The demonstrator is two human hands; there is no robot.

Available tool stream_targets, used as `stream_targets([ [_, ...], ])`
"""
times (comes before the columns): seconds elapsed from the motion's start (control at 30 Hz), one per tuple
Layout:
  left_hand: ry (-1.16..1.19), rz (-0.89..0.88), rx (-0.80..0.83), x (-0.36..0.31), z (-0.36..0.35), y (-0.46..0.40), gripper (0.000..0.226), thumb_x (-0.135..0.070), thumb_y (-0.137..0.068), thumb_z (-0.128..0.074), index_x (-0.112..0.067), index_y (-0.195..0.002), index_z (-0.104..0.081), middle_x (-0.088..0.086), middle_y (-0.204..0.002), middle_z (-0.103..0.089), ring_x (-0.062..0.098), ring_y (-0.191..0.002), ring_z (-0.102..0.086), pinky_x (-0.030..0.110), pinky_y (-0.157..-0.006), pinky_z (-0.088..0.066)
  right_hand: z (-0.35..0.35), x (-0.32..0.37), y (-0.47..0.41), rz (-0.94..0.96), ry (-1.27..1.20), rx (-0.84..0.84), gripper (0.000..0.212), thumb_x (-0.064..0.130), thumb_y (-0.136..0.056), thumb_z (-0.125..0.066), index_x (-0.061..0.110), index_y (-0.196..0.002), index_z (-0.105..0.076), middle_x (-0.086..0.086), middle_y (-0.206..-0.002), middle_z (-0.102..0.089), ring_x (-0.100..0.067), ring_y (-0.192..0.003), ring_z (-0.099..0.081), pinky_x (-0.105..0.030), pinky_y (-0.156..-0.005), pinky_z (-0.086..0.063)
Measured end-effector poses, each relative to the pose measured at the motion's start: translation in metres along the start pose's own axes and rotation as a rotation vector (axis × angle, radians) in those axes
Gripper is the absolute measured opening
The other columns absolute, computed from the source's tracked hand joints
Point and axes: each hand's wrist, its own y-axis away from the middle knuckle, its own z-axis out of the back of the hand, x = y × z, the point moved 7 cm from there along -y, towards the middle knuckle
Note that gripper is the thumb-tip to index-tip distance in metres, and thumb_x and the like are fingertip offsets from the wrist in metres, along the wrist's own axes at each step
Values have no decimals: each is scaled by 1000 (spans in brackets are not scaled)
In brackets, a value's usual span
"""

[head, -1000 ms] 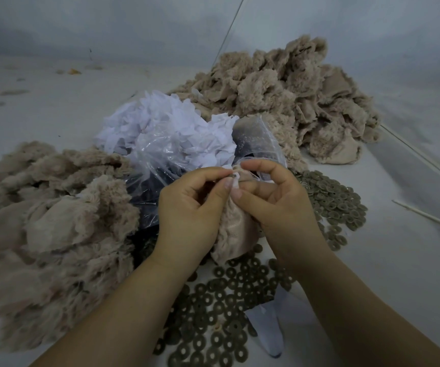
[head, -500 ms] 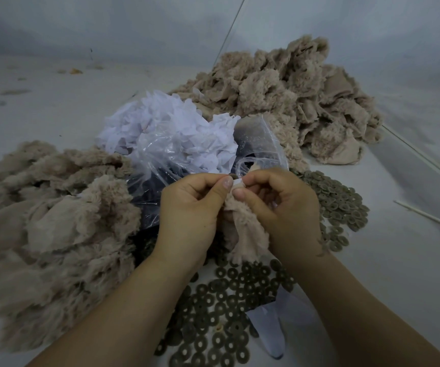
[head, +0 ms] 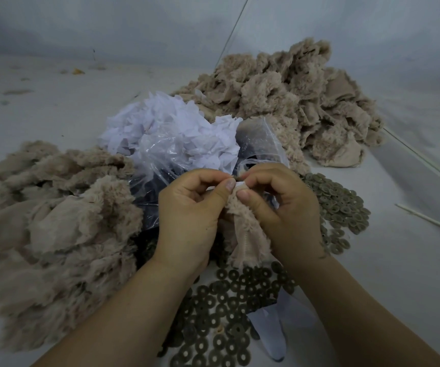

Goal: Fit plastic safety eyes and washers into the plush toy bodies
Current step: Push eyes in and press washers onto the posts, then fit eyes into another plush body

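Observation:
A beige plush toy body (head: 248, 234) hangs between my two hands at the centre of the view. My left hand (head: 189, 213) and my right hand (head: 282, 207) both pinch its top edge, thumbs nearly touching over a small white piece (head: 240, 184). Whatever sits between the fingertips is too small to make out. Several dark ring washers (head: 229, 313) lie scattered below my hands, and more washers (head: 338, 205) spread to the right.
A pile of beige plush bodies (head: 55, 234) lies at the left, another plush pile (head: 293, 102) at the back right. A clear plastic bag (head: 166, 160) with white scraps sits behind my hands. Thin white sticks (head: 430, 221) lie at the right.
The plush body was turned in my hands, so its furry side now faces me. Both hands stay together, pinching its top.

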Motion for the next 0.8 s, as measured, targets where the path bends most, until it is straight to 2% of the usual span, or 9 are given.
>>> stream_targets([
  [0.13,-39,-40,58,-5,-3,0,26,-2,-88,-67,-26,-85,-76,3,-86,-75,17,-76,-70,23,-68,-55,2,0,0,-16,-56,-14,5,14,-86,-73,11,-88,-69,2,-97,-70,-6,-95,-66,-19,-81,-51],
  [0.27,20,-5,227,-7,-12,3,16,-7,-86,-68,-15,-99,-72,10,-87,-75,21,-75,-72,27,-62,-57,6,0,0,-13,-67,-47,6,14,-84,-73,16,-86,-67,5,-99,-69,-8,-97,-66,-19,-81,-52],
  [0.37,53,36,296,-5,-13,-1,24,-3,-80,-71,-19,-98,-73,13,-93,-75,31,-85,-72,39,-76,-61,7,-3,1,-66,-195,-55,13,5,-82,-74,17,-83,-68,-1,-100,-70,-13,-97,-68,-23,-82,-54],
  [0.4,58,44,306,-5,-13,-2,27,-2,-77,-73,-21,-96,-75,12,-94,-75,30,-88,-72,41,-79,-59,6,-3,1,-80,-238,-49,15,3,-82,-75,16,-83,-69,-3,-99,-71,-14,-97,-69,-24,-82,-54],
  [0.57,41,31,233,-7,-4,-6,26,-16,-64,-84,-26,-87,-78,11,-89,-75,23,-80,-71,36,-72,-60,2,3,2,-92,-334,-25,4,7,-85,-71,10,-87,-71,-7,-99,-72,-15,-97,-69,-24,-85,-53],
  [0.7,54,2,215,-9,-5,-5,25,-17,-64,-83,-23,-88,-78,8,-90,-76,18,-81,-72,29,-73,-60,4,4,2,-89,-325,-23,3,9,-87,-69,10,-90,-71,-5,-99,-73,-15,-98,-69,-25,-86,-53],
  [0.8,54,1,215,-9,-6,-4,23,-18,-66,-82,-21,-89,-78,6,-92,-76,17,-85,-73,25,-75,-58,1,-3,3,-204,-475,0,17,1,-87,-70,13,-99,-67,0,-98,-72,-14,-96,-70,-24,-83,-54],
])
